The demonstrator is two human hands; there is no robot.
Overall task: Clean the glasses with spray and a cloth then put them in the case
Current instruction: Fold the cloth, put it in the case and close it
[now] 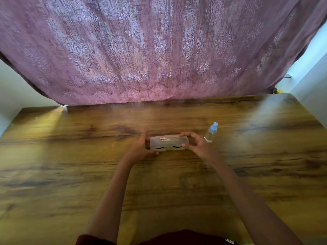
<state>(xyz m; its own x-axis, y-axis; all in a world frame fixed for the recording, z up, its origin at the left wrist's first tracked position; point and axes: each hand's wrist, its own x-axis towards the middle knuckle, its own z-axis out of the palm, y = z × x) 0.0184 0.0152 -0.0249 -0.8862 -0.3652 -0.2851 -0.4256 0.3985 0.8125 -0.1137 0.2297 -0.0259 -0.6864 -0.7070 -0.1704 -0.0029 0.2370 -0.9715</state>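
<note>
A translucent plastic glasses case (168,141) with printed lettering on its lid lies on the wooden table (70,165). Dark glasses show through its front edge. My left hand (141,147) grips the case's left end, thumb along the near side. My right hand (193,143) grips the right end with curled fingers over the top. A small clear spray bottle (211,132) with a light blue cap stands just right of my right hand, apart from it. No cloth is visible.
A purple patterned curtain (159,50) hangs along the table's far edge. White walls flank both sides. The table's surface stretches wide to the left and right of the case.
</note>
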